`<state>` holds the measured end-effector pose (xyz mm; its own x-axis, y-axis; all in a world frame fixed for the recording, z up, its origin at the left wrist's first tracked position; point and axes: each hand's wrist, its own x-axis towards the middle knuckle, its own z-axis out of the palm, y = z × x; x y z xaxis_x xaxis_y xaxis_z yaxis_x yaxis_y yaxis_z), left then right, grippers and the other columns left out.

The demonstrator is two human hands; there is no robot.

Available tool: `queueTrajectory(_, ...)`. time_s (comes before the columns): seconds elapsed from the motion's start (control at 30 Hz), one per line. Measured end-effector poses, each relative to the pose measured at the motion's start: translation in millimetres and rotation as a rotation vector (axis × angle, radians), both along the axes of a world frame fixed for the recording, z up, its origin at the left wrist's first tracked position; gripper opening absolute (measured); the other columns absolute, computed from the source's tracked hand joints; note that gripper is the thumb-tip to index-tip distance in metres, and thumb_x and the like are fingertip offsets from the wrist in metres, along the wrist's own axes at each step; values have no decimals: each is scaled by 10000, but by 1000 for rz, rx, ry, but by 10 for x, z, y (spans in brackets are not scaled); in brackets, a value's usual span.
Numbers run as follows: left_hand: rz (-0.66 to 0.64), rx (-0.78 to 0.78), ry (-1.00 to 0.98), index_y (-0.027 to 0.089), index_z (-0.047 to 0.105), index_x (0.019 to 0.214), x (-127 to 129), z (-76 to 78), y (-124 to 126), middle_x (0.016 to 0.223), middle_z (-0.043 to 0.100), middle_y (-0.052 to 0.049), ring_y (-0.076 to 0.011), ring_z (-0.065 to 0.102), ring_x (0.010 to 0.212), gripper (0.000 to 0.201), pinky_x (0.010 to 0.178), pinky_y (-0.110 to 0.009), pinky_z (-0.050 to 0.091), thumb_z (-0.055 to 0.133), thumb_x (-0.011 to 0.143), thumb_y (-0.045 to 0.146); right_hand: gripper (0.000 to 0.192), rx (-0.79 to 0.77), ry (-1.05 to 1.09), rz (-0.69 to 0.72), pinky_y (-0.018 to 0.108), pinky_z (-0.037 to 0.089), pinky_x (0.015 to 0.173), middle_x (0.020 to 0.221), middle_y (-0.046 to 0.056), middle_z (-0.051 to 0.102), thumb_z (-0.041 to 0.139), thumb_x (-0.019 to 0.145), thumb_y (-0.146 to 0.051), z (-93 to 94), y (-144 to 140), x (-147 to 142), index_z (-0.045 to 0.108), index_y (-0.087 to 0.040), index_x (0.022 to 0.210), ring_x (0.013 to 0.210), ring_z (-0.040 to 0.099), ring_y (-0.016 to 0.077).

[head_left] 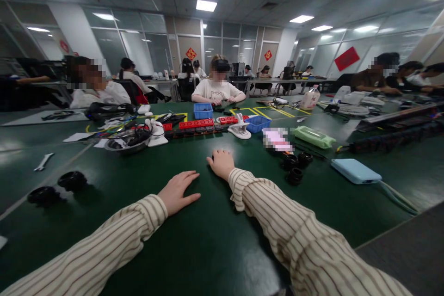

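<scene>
My left hand (178, 193) is open, palm down over the green table (194, 249), its thumb and fingers apart and nothing in it. Further forward and to the right, my right hand (222, 163) rests palm down with its fingers spread on the tabletop. What lies beneath its palm is hidden. Two black ring-shaped parts (72, 180) sit off to the left of my left hand. Three similar black rings (294, 175) stand close together to the right of my right hand. Beyond my hands stands a white clip-like stand (239, 128).
A metal bowl (126, 148) of cables and a wrench (44, 162) lie leftward. Blue bins (203, 111) and red strips (196, 123) are ahead. At right are a green pouch (314, 137) and a light-blue box (355, 171) with a cable. A person (218, 88) sits opposite.
</scene>
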<state>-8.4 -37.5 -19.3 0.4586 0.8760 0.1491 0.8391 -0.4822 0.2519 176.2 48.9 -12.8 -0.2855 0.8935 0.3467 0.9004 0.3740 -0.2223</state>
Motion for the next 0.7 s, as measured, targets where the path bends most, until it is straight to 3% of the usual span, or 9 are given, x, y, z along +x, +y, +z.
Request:
queueTrajectory(0.07,-7,9,5,203,449,1256,-11,-21,7,1327,434,-96,-280,384,1215,593,1021,-457,317,432,796,576,236,-61,-23,60,409,386,881,993,145,570,412,877,-265,16,-17,55,581,-131,972,980,502,256)
queueTrajectory(0.13,-21,16,3,220,458,1251,-27,-40,10,1330,433,-90,-285,380,1217,580,1017,-469,319,434,795,578,209,-59,-35,183,360,396,887,995,114,569,429,836,-184,53,-181,203,580,-136,973,979,498,225)
queueTrajectory(0.23,-39,12,-7,247,449,1262,-55,-57,7,1342,425,-77,-289,370,1226,582,1013,-484,321,432,793,592,305,-71,-28,387,359,367,952,1113,101,526,444,764,-139,134,-644,580,548,-135,1051,1075,445,217)
queueTrajectory(0.3,-47,-4,-15,265,441,1269,-73,-61,5,1351,420,-66,-293,359,1236,585,1010,-498,321,428,791,602,362,-118,-2,394,359,357,978,1166,93,503,431,732,-115,175,-1015,901,533,-151,1077,1111,427,213)
queueTrajectory(0.37,-53,-15,-25,280,435,1274,-86,-66,5,1358,415,-57,-299,355,1241,583,1003,-509,325,424,791,606,392,-140,8,320,373,385,959,1173,88,505,416,721,-115,174,-1363,1244,524,-179,1093,1111,440,221)
queueTrajectory(0.5,-65,-3,-29,294,430,1279,-100,-85,14,1358,419,-52,-299,363,1238,580,999,-504,332,423,790,606,339,-50,16,-8,350,501,725,993,93,583,390,803,-233,81,-1800,1891,511,-213,1119,847,582,217)
queueTrajectory(0.6,-60,4,-25,296,436,1275,-103,-104,21,1358,419,-48,-299,363,1238,581,997,-504,334,424,786,608,287,-30,119,-159,323,502,626,920,69,610,392,818,-323,106,-1786,2276,552,-244,1042,758,603,209)
queueTrajectory(0.7,-49,7,-23,300,446,1268,-102,-113,23,1356,422,-44,-304,363,1237,577,992,-507,340,428,781,610,316,79,424,-276,314,491,628,906,67,604,412,813,-433,238,-1494,2539,575,-231,995,790,589,213)
